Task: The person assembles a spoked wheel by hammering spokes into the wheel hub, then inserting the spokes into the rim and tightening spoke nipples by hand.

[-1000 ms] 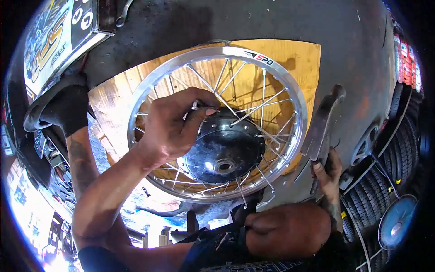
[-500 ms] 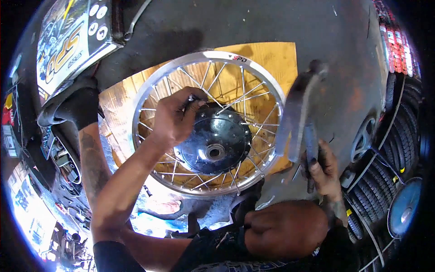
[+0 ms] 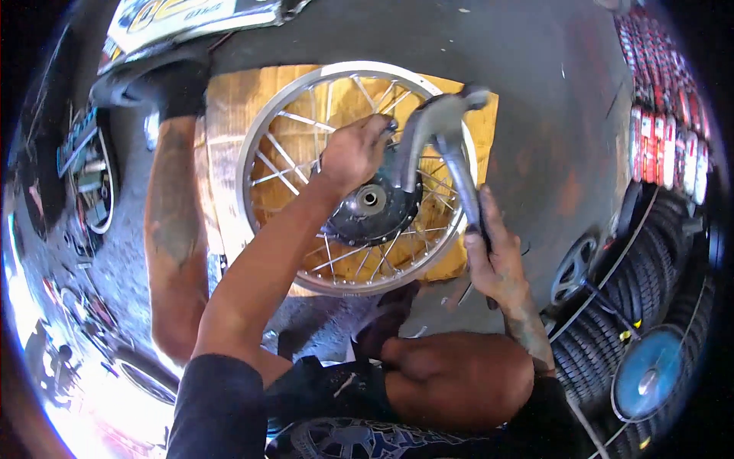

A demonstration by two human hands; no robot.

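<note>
A silver spoked wheel rim (image 3: 359, 288) lies flat with a black hub (image 3: 394, 214) at its centre. My left hand (image 3: 352, 157) is closed over the hub's upper edge. It pinches a short dark metal piece (image 3: 391, 125), mostly hidden by the fingers, whose kind I cannot make out. My right hand (image 3: 498, 256) is wrapped round the handle of a claw hammer (image 3: 456, 164). The hammer's head is raised over the wheel's right side, its curved claw in front of the hub and its round face pointing up and right.
Cardboard (image 3: 225, 145) lies beneath the wheel on a dark floor. A printed box (image 3: 191, 19) sits at the far left, near my shod foot (image 3: 183, 80). Stacked tyres (image 3: 589, 344), a blue disc (image 3: 648, 372) and red-and-white packages (image 3: 665, 145) line the right side.
The hammer has swung left from beside the wheel to over it, with my right hand moving along. My left hand still grips the dark piece at the hub. The whole view has shifted.
</note>
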